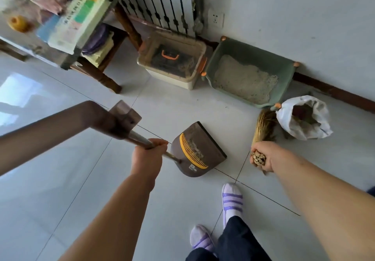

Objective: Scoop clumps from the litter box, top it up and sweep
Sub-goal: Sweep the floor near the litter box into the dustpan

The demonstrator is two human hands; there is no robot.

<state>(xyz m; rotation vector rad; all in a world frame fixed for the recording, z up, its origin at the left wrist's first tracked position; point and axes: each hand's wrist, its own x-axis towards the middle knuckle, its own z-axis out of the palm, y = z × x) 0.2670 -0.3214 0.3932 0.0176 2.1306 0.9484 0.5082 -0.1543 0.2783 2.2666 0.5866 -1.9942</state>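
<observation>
My left hand [149,155] grips the metal pole of a brown long-handled dustpan [199,152] with a yellow comb, whose pan rests on the tiled floor and holds some litter. My right hand [263,156] grips the stalk end of a short straw broom [263,125], its bristles on the floor between the dustpan and a white bag. The green litter box [284,65] with pale litter stands against the wall beyond. The white plastic bag [304,118] with dark waste inside sits open to the right of the broom.
A cream storage bin [172,76] with an orange handle sits left of the litter box. A wooden table leg [99,76] and a loaded shelf stand at left. A radiator and a wall socket [216,19] are behind. My socked feet [231,201] are at the bottom.
</observation>
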